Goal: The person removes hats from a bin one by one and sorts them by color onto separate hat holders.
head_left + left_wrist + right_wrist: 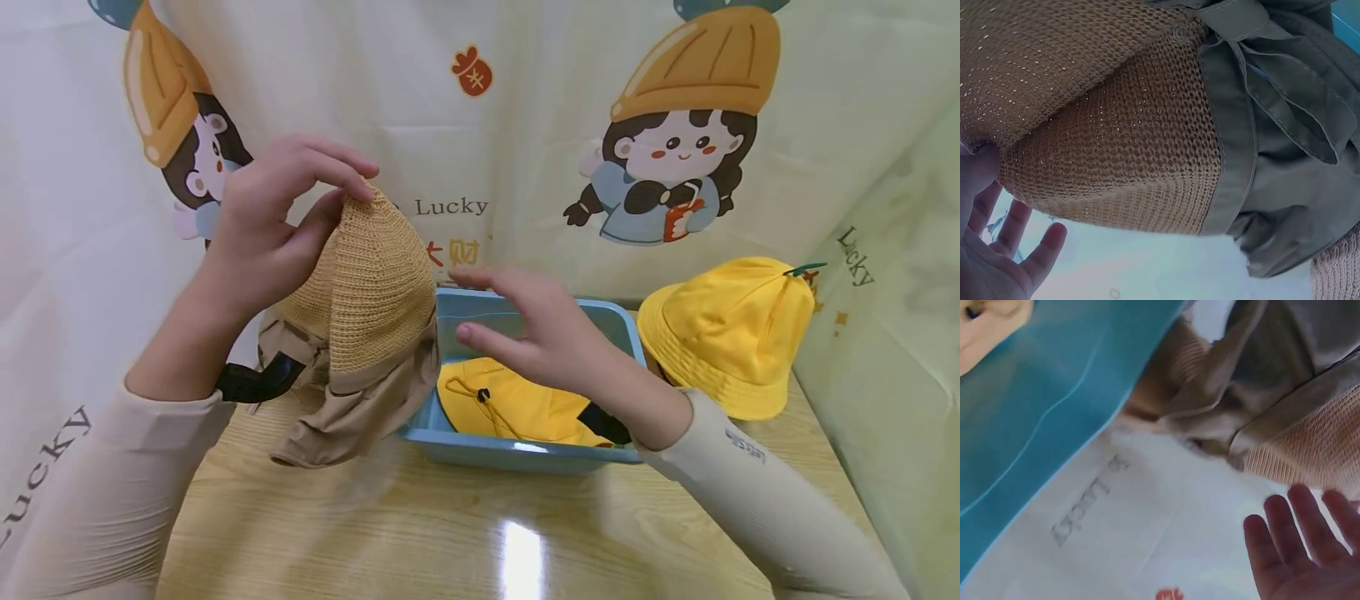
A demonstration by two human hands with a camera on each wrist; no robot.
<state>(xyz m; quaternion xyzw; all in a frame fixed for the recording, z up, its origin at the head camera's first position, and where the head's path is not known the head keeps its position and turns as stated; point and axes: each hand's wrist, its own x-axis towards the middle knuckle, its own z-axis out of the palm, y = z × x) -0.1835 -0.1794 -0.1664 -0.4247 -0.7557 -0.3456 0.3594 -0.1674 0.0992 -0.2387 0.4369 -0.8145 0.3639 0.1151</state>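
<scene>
My left hand [273, 221] pinches the crown tip of a tan knitted sun hat [382, 283] and holds it up at the left. Its brown cloth brim [375, 417] hangs down in folds. In the left wrist view a cloth bow [1291, 94] shows on the brim, and the thumb presses the knit. My right hand [532, 325] is held to the right of the hat with fingers extended and nothing in them, over a blue plastic bin [465, 454]. Inside the bin lies a yellow hat [517, 408] with a drawstring, partly hidden by my right forearm.
A yellow bucket hat [735, 333] with a green tip sits right of the bin, apparently raised on something hidden. More tan knit and brown cloth shows behind the held hat; whether it is another hat I cannot tell. Printed curtains [540, 167] enclose the wooden table [375, 533].
</scene>
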